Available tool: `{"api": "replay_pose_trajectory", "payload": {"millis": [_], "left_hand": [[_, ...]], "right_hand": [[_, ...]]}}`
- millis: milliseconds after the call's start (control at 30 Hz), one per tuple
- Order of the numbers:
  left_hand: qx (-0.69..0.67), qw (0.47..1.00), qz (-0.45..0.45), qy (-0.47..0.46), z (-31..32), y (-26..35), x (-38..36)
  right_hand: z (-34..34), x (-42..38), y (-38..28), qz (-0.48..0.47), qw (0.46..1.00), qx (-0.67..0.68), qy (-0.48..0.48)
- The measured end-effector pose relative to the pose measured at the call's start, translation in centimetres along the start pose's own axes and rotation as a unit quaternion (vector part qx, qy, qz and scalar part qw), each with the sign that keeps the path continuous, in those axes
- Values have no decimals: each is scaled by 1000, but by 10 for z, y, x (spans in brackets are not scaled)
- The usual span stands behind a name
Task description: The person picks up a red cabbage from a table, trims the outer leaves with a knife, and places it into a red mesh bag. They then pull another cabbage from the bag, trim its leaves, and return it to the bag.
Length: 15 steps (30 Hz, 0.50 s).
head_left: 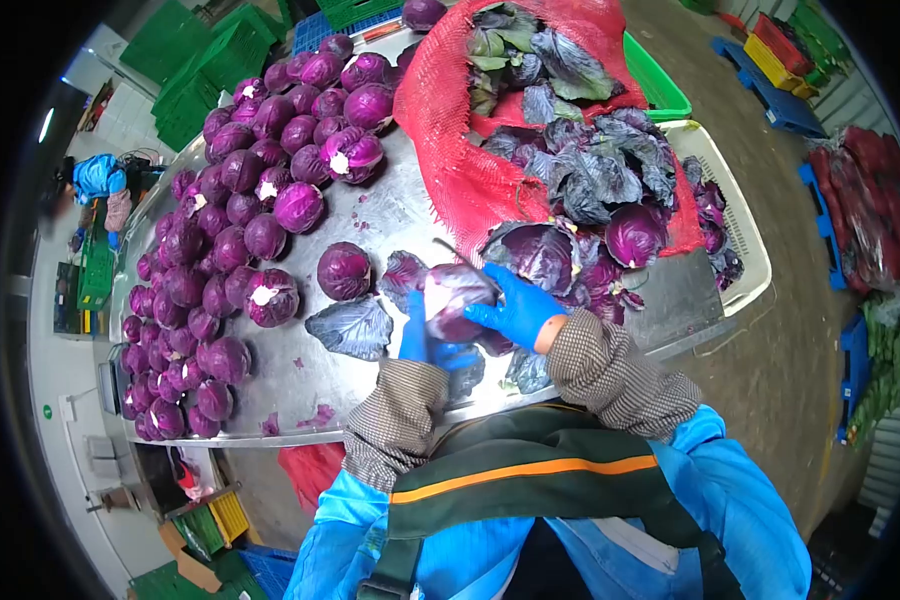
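Note:
A red cabbage (457,298), slightly blurred, is between my two blue-gloved hands, above the near part of the metal table. My left hand (428,338) holds it from the left and below, its fingers partly blurred. My right hand (515,306) is closed at its right side, with the thumb against the cabbage. A thin dark knife (456,251) juts from that hand toward the far left; its handle is hidden. Loose outer leaves (350,328) lie left of my left hand, beside a whole cabbage (344,271).
Many red cabbages (240,210) are heaped across the left of the metal table (370,215). On the right, a red mesh sack (440,130) bears leaves and cabbages. Beyond are a white crate (740,215) and a green crate (660,80). Another person (100,180) is far left.

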<state>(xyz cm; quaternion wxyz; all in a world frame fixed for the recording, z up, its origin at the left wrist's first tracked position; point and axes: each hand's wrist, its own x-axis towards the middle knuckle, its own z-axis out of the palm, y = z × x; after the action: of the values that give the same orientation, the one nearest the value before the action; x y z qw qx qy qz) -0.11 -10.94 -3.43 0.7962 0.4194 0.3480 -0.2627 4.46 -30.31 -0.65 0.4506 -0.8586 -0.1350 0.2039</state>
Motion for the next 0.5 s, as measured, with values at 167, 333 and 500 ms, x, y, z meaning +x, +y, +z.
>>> {"api": "replay_pose_trajectory", "payload": {"millis": [167, 333, 500], "left_hand": [[474, 698, 513, 158, -13, -30, 27], [560, 620, 529, 149, 18, -9, 47], [607, 597, 461, 251, 44, -4, 50]], "right_hand": [[-13, 24, 17, 56, 991, -116, -49], [-12, 18, 24, 36, 980, -195, -27], [-21, -8, 2, 4, 953, -303, 32]]}}
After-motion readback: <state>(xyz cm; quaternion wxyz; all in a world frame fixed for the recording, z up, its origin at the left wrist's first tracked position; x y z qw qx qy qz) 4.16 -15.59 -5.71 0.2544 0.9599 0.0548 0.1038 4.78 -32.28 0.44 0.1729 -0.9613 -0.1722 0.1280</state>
